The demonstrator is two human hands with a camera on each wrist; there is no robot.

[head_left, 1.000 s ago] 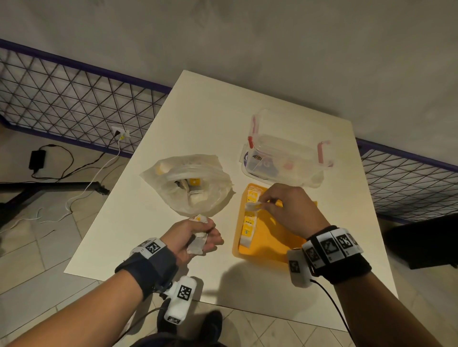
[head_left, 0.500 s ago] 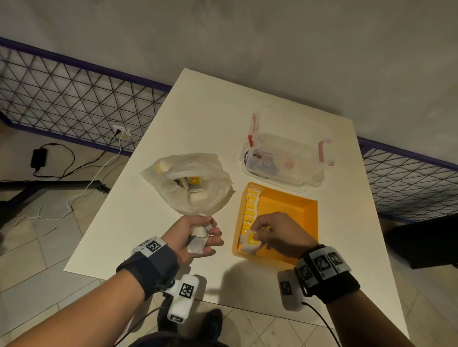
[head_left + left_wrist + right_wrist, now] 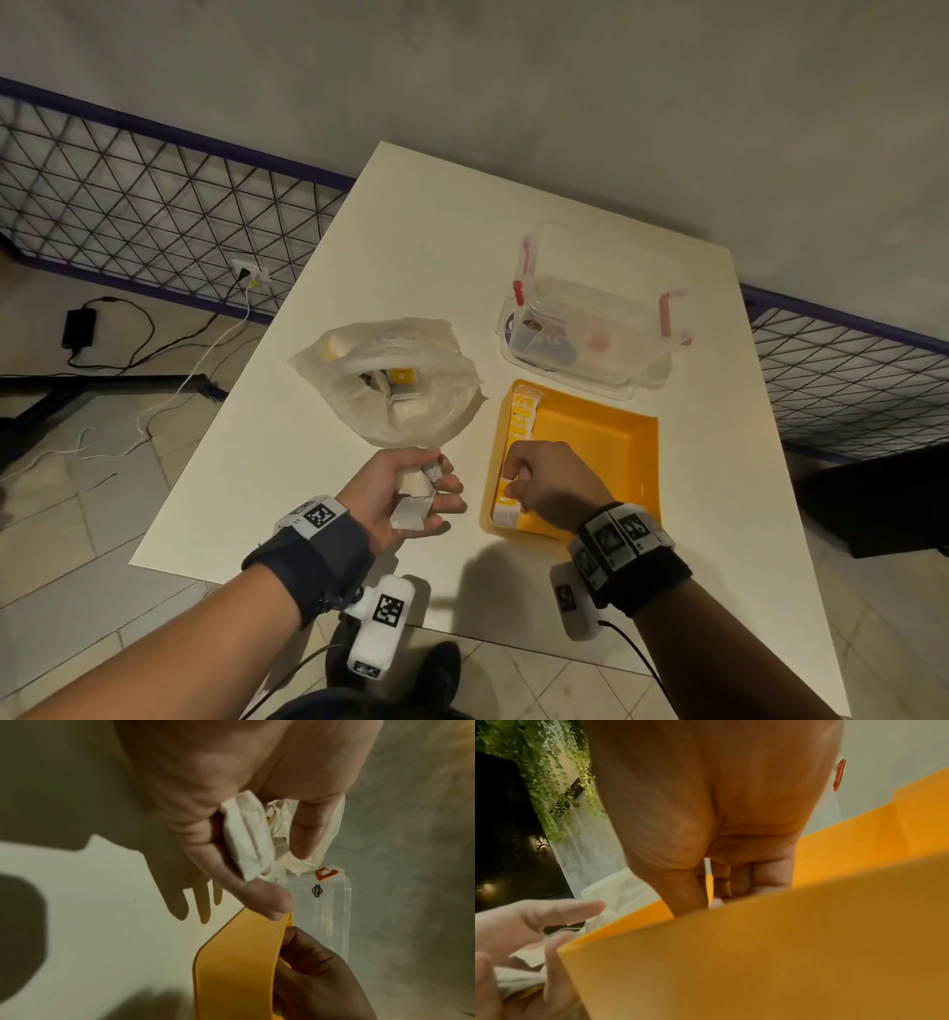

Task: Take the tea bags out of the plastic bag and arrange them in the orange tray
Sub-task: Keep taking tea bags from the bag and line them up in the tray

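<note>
Nearest, the left hand (image 3: 405,496) grips a small bundle of tea bags (image 3: 413,501) above the white table (image 3: 411,246), fingers curled round them. At its 3 o'clock the right hand (image 3: 544,485) dips into the orange tray (image 3: 611,442), fingers curled at the near end of a row of tea bags (image 3: 518,421) along the tray's left wall — whether it pinches one, I cannot tell. Farther off, the open plastic bag (image 3: 390,380) lies at 12 o'clock from the left hand — a clear lidded box (image 3: 590,329) stands beyond the tray.

On the white rectangular table (image 3: 421,246), the crumpled translucent plastic bag (image 3: 441,406) lies left of the orange plastic tray (image 3: 606,442); the clear plastic lidded box (image 3: 590,329) sits just behind the tray; paper tea bags (image 3: 521,416) line the tray's left wall.
</note>
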